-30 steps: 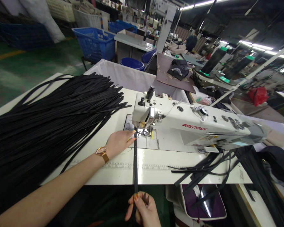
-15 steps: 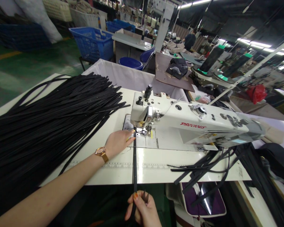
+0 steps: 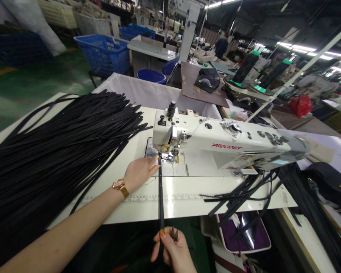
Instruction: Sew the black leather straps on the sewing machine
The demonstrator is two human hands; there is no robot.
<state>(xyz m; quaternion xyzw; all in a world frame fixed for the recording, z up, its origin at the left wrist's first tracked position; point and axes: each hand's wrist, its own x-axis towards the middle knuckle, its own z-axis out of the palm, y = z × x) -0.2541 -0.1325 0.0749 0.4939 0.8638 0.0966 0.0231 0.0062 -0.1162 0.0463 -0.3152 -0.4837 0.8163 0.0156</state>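
Clearly the person is feeding a long narrow black strap (image 3: pixel 160 193) under the presser foot of the white industrial sewing machine (image 3: pixel 216 146), so the stitching step seems to be in hand. The left hand (image 3: pixel 139 172) is lying flat on the white worktable (image 3: pixel 170 201), fingers extended and pressing beside the strap just ahead of the needle, not gripping anything. Nearer the body, below the table edge, the right hand (image 3: pixel 173 252) is pinching the strap's free end between thumb and fingers (a small pair of dark snips (image 3: pixel 174 234) seems tucked in the same grip, though that is hard to tell). The strap is running taut from that hand straight up to the foot. Beyond the left forearm a big heap of matching black straps (image 3: pixel 57 151) is spreading out; right of the right hand, loose black strips (image 3: pixel 241 197) are trailing off the table. Next, probably, both hands need to keep the strap straight as it advances.
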